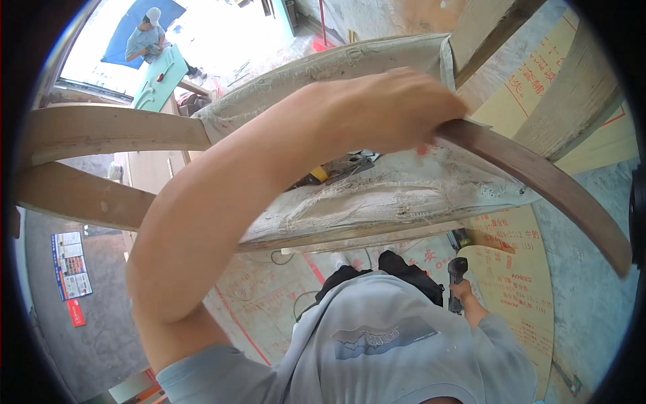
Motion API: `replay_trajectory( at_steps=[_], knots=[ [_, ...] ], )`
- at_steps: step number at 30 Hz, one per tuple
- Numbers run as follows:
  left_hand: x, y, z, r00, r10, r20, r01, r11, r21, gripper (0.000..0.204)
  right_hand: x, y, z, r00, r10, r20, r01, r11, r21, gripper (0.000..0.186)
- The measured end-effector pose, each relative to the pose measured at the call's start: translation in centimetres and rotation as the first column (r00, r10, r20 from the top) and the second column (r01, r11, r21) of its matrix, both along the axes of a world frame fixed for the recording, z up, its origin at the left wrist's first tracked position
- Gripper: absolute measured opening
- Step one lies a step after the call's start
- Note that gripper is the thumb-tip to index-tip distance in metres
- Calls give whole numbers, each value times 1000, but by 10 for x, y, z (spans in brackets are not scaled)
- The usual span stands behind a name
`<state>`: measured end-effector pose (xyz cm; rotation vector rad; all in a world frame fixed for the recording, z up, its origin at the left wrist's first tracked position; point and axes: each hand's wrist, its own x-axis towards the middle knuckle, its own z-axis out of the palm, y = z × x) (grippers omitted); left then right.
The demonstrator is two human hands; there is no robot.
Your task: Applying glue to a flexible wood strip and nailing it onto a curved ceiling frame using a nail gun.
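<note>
My left arm reaches across the view, and my left hand (410,111) is closed around the upper end of a curved brown wooden strip (538,175). The strip arcs down to the right, above a cloth-covered workbench (323,225). My fingertips are partly hidden and slightly blurred. Low at my right side, my right hand (461,291) grips a dark hand-held power tool (457,271); its exact kind is hard to make out. On the bench, partly behind my left forearm, lie a yellow-and-black tool (315,176) and other small dark items.
Pale wooden beams (114,128) extend left from the bench, and more beams (572,101) rise at the right. Printed protective sheeting (511,269) covers part of the floor. A cable (296,306) runs near my feet. At the far left, another person (147,39) is beside a green board (161,77).
</note>
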<state>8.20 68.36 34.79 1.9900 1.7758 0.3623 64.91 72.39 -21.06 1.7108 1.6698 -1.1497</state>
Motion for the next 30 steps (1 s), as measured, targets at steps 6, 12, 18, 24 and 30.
replay_trajectory(
  at_steps=[6, 12, 18, 24, 30],
  knots=[
    [16, 23, -13, 992, -124, 24, 124, 992, 1, 26, -9, -5, 1, 999, -32, -13, 30, 994, -109, 24],
    [8, 1, -23, 992, 20, 128, -45, 979, 197, 31, -8, 2, -10, 1000, 0, 11, 1, 992, -128, 28],
    [-34, -107, -24, 860, 349, -371, -469, 828, -308, 36, -21, 12, -1, 1000, -17, 6, 17, 993, -118, 32],
    [-34, -130, -32, 840, 497, -220, -540, 719, -437, 47, -31, 27, -16, 997, 67, 47, -62, 992, -106, 32],
    [-28, -140, -40, 838, 485, -251, -545, 770, -332, 52, -43, 40, -18, 994, 105, 3, -104, 990, -95, 34]
  ],
)
